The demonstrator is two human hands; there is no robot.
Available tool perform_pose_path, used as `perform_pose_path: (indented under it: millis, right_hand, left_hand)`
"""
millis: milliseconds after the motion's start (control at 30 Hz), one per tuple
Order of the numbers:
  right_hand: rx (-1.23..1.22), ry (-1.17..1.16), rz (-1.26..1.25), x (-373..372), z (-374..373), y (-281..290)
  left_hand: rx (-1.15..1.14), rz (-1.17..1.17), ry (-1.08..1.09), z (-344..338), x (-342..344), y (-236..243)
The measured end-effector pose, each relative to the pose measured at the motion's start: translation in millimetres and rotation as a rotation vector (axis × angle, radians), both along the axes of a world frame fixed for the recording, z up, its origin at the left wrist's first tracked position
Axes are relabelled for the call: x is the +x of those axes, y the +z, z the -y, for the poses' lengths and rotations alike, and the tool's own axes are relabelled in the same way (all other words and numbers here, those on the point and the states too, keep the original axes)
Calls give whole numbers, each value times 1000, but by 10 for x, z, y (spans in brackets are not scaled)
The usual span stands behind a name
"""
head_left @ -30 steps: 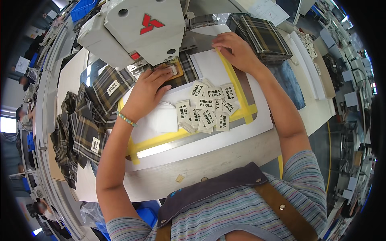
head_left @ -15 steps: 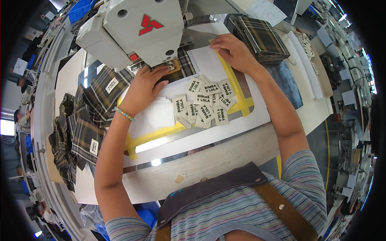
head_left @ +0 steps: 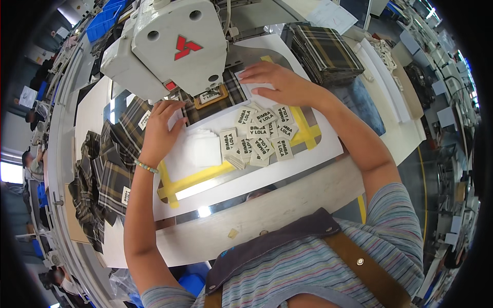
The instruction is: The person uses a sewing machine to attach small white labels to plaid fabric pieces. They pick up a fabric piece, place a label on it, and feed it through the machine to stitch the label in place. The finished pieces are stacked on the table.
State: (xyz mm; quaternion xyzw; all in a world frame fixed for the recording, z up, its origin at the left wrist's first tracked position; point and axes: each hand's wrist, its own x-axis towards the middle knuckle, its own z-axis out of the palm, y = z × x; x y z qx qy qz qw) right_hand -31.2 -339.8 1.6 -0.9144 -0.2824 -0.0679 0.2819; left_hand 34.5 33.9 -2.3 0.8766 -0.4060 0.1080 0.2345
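Observation:
Under the white sewing machine head [head_left: 175, 43], a plaid fabric piece [head_left: 232, 88] lies beneath a tan clamp frame [head_left: 222, 93] with a white label [head_left: 209, 96] inside it. My left hand [head_left: 161, 126] rests at the fabric's left end, fingers bent but apart. My right hand [head_left: 277, 86] reaches over the fabric's right end, fingertips on or just above it, fingers spread. Several printed white labels [head_left: 259, 129] are heaped on the taped white board [head_left: 195, 182], beside a stack of blank white squares [head_left: 203, 146].
A crumpled pile of plaid pieces [head_left: 105, 174] lies at the left. A neat plaid stack [head_left: 326, 51] stands at the back right, near white paper sheets [head_left: 331, 15] and a long white strip [head_left: 377, 82]. A blue bin [head_left: 100, 23] is at the back left; co-workers appear at the far left.
My left hand has moved off the clamp frame leftward and down, uncovering the label. My right hand has moved leftward and down from the board's upper right corner to the fabric's end.

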Motion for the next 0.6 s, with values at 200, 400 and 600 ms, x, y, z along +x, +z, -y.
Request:
perform_pose_path:
  millis: [200,400,600]
  right_hand:
    - [-185,11,19,80,-165,-180]
    - [-85,-15,106,47,-166,-309]
    - [-269,-116,6,-35,-75,183]
  left_hand:
    - [-14,-199,39,-53,-5,-2]
    - [-1,-284,131,50,79,-40]
    - [-36,-214,78,323,32,-153]
